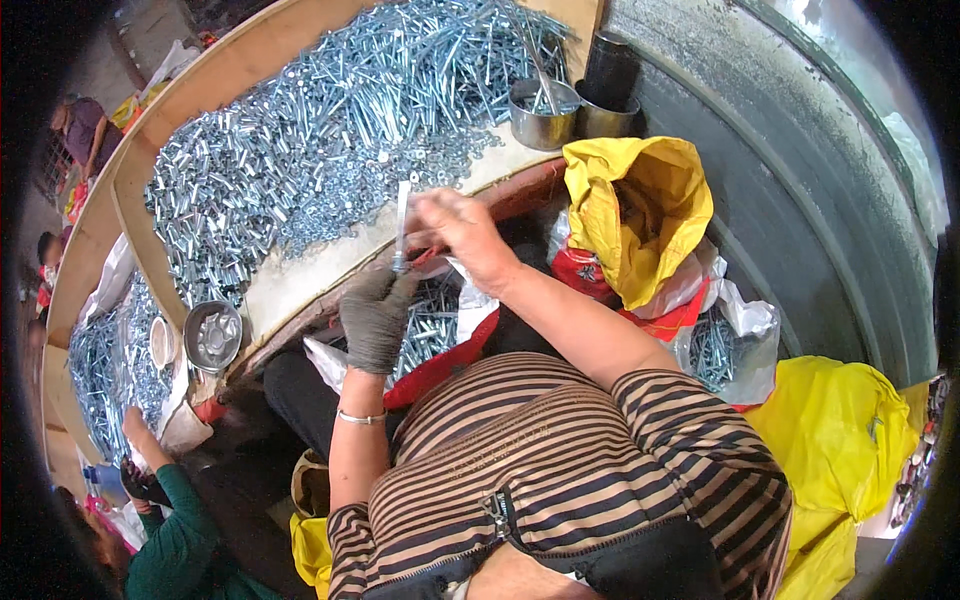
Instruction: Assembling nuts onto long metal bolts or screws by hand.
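My left hand point(375, 318), in a grey glove, is closed round the lower end of a long silvery bolt point(402, 215) that points up. Just right of the bolt is my bare right hand point(468, 238); its fingers are smeared by motion, so I cannot see whether they touch it. Beyond both hands, a table holds a heap of long bolts point(430, 60), short metal sleeves point(215, 190) and small washers or nuts point(335, 190). Below my hands, an open red-and-white sack point(440, 365) holds more bolts.
Metal cups point(540, 125) stand at the table's far right, and a metal bowl point(212, 335) sits at the left. A yellow sack point(640, 210) gapes open to the right, near another bag of bolts point(712, 350). A co-worker in a green sleeve point(185, 525) works at lower left.
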Action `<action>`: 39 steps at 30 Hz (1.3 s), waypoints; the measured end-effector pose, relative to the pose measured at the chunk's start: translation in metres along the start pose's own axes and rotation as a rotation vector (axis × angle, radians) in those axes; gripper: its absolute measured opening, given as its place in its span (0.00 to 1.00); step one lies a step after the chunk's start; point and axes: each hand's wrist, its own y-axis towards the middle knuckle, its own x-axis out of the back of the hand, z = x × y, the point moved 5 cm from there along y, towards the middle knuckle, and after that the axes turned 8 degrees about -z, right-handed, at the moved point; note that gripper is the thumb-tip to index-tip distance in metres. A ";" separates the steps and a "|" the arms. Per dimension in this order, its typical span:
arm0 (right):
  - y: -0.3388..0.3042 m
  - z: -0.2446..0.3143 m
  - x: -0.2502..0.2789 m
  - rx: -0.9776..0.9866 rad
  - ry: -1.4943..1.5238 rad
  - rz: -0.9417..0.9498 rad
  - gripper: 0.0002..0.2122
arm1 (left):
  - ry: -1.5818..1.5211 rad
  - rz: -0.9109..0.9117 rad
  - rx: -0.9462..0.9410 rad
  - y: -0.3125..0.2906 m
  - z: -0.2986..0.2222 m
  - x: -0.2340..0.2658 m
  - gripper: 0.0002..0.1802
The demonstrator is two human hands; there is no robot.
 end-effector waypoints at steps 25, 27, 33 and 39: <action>-0.021 0.021 0.007 0.101 -0.279 0.654 0.13 | -0.390 0.484 0.212 0.006 -0.002 -0.021 0.06; -0.023 0.012 0.003 -0.185 -0.135 0.687 0.11 | -0.416 0.493 0.287 0.007 0.009 -0.017 0.06; -0.016 0.002 -0.016 0.174 -0.143 0.793 0.04 | -0.509 0.463 0.315 0.000 0.035 -0.008 0.10; -0.012 -0.005 -0.017 -0.160 -0.292 0.832 0.06 | -0.669 0.594 0.450 -0.003 0.046 -0.011 0.09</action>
